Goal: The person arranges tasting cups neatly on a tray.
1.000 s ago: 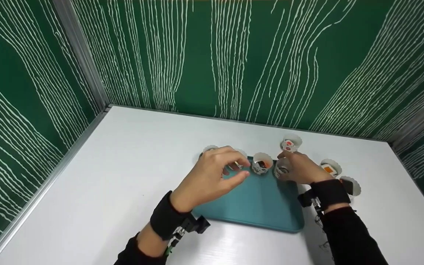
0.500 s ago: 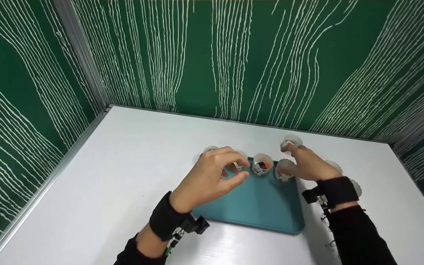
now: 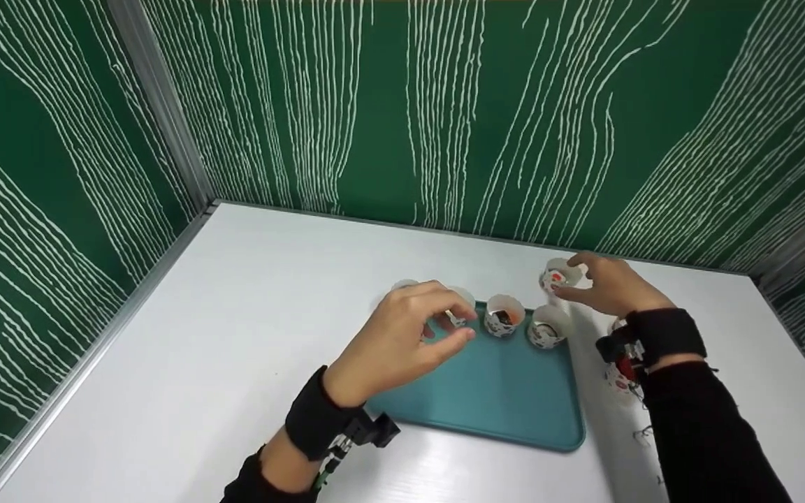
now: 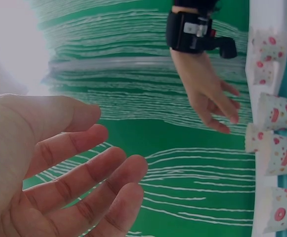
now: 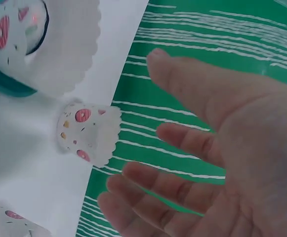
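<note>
My left hand (image 3: 402, 335) hovers over the left part of the teal tray (image 3: 500, 391), fingers loosely bent and holding nothing. Beyond the tray's back right corner, my right hand (image 3: 608, 283) reaches with thumb and fingers spread near a patterned paper cup (image 3: 560, 277) standing on the table. The right wrist view shows a gap between the fingers and that cup (image 5: 90, 131). Along the tray's back edge stand a cup with dark and orange contents (image 3: 504, 316) and a cup with a pale round item (image 3: 548, 327). Another cup (image 3: 460, 302) is partly hidden by my left hand.
More patterned cups stand right of the tray, one (image 3: 621, 377) half covered by my right wrist. A further cup rim (image 3: 404, 284) shows behind my left hand. The white table (image 3: 291, 279) ends at a green wall (image 3: 374, 105) with white lines.
My right hand has left the cup at the tray's back right corner and moved right and back, toward the cup behind the tray. The left hand has stayed in place.
</note>
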Motion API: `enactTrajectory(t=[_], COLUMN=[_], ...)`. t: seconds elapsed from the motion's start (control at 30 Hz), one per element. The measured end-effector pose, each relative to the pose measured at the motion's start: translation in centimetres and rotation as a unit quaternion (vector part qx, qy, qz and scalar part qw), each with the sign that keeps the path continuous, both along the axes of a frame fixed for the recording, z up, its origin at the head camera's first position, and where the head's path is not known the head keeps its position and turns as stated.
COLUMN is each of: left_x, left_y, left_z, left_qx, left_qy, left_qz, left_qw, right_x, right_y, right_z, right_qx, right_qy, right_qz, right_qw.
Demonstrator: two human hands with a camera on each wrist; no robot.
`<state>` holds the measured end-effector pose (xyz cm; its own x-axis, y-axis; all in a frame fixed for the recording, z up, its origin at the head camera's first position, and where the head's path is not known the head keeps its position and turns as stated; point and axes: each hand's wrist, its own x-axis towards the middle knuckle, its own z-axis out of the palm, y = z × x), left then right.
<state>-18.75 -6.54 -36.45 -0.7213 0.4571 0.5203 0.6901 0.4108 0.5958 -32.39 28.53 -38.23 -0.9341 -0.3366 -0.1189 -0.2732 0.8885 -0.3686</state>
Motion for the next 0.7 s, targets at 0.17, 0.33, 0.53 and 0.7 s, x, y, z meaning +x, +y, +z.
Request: enactTrajectory(t=[0.17,0.33,0.53,0.7], left_x=[-0.1,-0.3,-0.5,-0.7], left_y=[0.0,0.0,-0.1,-0.2], left_z=[-0.1,-0.2,-0.3,-0.5], left_qx=[-0.001,-0.003,-0.012,-0.021], left_qy=[-0.003,-0.006,-0.008,-0.006], left_qz=[0.001,0.004,0.011,0.015], left_qw=[1.0,1.0,0.9998,0.9997], right_x=[-1.4,-2.7,-4.0,-5.1], right_y=[0.2,-0.1,-0.2,-0.5], right_z=[-0.3,-1.0,-2.0,-3.4], right_qx=[-0.01,-0.013,-0.013,-0.015], right_qy=[-0.013,-0.014,-0.006,-0.009], right_qz=[-0.026,-0.051,-0.05,-0.05], right_qw=[1.0,0.999,0.999,0.999])
